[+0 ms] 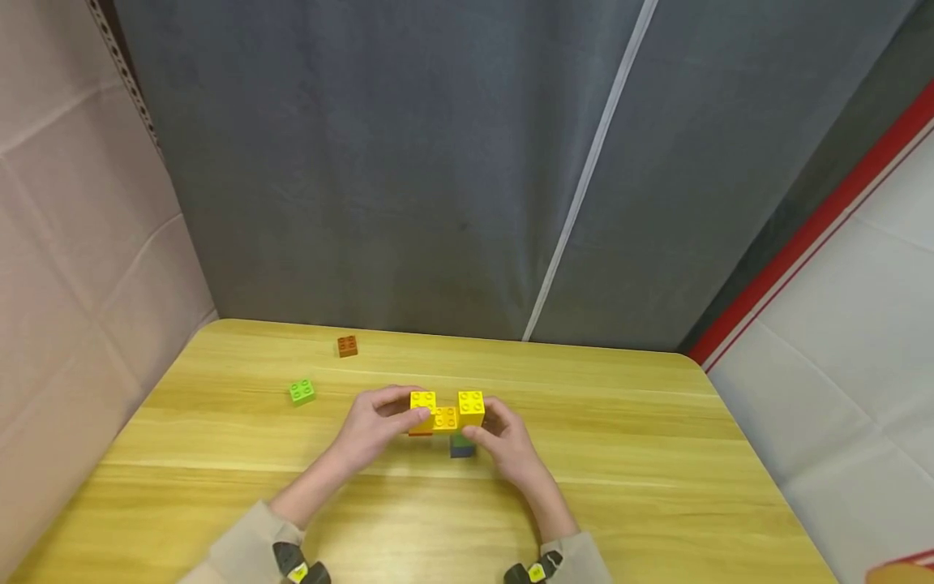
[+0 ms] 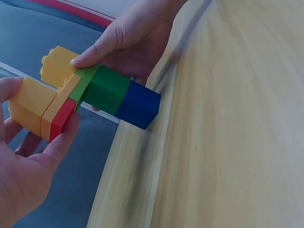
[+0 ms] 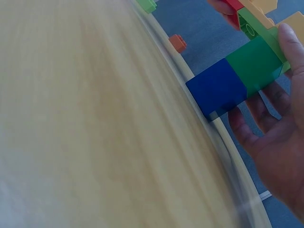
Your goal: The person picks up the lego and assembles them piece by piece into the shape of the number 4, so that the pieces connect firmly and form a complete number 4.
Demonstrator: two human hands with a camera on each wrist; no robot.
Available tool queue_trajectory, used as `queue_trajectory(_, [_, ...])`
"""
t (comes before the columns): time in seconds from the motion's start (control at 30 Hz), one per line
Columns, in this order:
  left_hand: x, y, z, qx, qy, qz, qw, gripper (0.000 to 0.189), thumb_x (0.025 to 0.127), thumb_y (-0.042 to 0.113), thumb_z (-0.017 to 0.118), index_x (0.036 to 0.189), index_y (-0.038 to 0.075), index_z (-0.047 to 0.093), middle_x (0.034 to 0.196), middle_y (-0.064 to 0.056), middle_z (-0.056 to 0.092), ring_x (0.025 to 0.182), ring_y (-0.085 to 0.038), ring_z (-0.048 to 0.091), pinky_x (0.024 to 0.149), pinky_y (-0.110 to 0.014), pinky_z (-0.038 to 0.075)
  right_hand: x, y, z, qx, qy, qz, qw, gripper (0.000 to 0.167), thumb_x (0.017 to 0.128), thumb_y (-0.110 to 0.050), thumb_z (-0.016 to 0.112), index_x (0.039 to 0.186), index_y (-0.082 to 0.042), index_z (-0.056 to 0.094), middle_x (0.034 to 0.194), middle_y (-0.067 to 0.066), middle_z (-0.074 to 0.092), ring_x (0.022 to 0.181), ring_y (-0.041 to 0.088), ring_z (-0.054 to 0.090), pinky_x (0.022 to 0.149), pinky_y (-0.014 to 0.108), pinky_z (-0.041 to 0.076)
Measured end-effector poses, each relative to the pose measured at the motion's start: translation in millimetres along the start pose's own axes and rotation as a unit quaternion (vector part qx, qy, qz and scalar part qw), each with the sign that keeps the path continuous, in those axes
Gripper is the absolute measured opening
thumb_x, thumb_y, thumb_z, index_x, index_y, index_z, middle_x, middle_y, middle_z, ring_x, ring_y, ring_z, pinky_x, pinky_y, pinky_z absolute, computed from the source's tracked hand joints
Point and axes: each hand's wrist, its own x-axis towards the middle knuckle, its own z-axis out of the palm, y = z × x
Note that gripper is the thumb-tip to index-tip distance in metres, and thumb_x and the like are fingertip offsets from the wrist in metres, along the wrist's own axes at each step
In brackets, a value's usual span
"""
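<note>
Both hands hold one built stack of toy building bricks between them. Its top carries two raised yellow bricks, a left one (image 2: 31,105) and a right one (image 1: 470,405), joined by a flat yellow brick (image 1: 445,418). Beneath lie a red brick (image 2: 61,119) on the left and a lime brick (image 2: 83,81) on the right. A green brick (image 3: 253,65) and a blue brick (image 3: 217,88) form a column below the lime one. My left hand (image 1: 369,426) pinches the yellow and red left end. With its thumb near the right yellow brick, my right hand (image 1: 515,446) grips the right side.
A loose lime brick (image 1: 302,392) lies on the wooden table (image 1: 642,462) to the left. Farther back, near the table's rear edge, is a brown-orange brick (image 1: 347,346). A grey curtain (image 1: 394,178) hangs behind the table.
</note>
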Motion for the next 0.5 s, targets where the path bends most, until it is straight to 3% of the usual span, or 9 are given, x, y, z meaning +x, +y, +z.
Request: queue_trajectory(0.5, [1.7, 4.3, -1.2, -0.012, 0.0, -0.016, 0.9998, 0.039, 0.089, 0.012, 0.081, 0.123, -0.006, 0.071, 0.115, -0.016, 0.072, 0.095, -0.021, 0.068, 0.078, -0.027, 0.059, -0.2, 0.6, 0.9, 0.004, 0.001, -0.006, 1.0, 0.034, 0.098, -0.007, 0.07, 0.13, 0.0, 0.061, 0.121, 0.016, 0.067, 0.106, 0.019, 0.063, 0.096, 0.03, 0.051])
